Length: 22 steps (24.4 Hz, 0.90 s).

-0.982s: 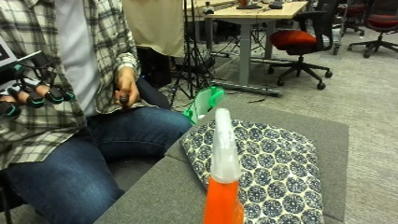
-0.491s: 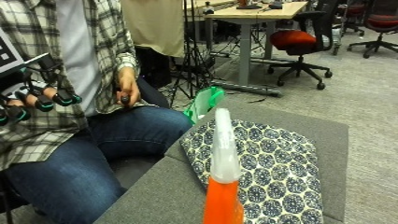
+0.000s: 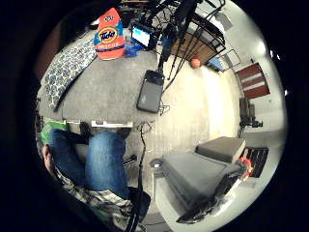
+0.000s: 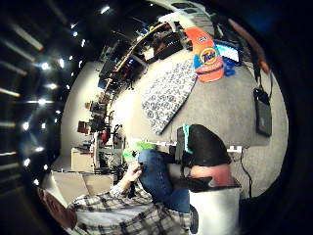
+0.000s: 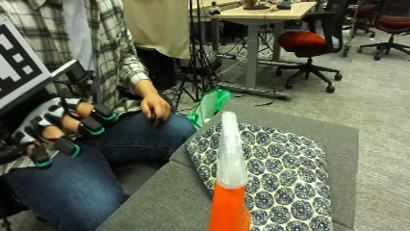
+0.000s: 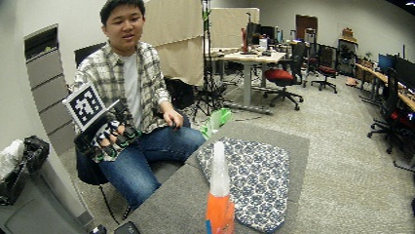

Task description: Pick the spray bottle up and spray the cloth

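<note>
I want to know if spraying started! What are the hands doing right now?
Right hand: fingers loosely curled, holding nothing, away from the spray bottle.
Bare left hand: resting on the person's thigh.

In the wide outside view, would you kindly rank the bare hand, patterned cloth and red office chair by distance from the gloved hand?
1. Bare hand, resting on the thigh beside the gloved right hand.
2. Blue-and-white patterned cloth, flat on the grey table.
3. Red office chair, far across the room.

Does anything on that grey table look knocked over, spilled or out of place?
Nothing stands out. The orange spray bottle with its white nozzle stands upright on the grey table, beside the blue-and-white patterned cloth, which lies flat.
</note>
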Available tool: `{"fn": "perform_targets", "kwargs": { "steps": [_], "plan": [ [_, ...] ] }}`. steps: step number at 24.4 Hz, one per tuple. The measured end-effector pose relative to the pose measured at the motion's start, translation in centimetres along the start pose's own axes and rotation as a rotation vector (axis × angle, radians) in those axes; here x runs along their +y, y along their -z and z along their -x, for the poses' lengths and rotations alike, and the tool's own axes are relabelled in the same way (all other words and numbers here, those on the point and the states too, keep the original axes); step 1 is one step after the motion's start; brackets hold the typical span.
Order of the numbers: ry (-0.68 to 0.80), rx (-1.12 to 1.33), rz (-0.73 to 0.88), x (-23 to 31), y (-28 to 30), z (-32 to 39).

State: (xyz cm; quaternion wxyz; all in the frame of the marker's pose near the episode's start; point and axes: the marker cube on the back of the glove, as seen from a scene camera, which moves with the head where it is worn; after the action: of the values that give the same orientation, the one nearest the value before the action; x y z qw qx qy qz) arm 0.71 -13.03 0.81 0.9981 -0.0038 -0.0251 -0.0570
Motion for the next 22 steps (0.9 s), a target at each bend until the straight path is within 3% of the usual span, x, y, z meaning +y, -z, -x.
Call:
{"fn": "perform_targets", "kwargs": {
  "steps": [13, 22],
  "plan": [
    [0.112, -0.192, 0.038, -16.5, -2.8, -4.8],
    [0.023, -0.453, -0.034, -21.5, -5.9, -5.5]
  ]
}}
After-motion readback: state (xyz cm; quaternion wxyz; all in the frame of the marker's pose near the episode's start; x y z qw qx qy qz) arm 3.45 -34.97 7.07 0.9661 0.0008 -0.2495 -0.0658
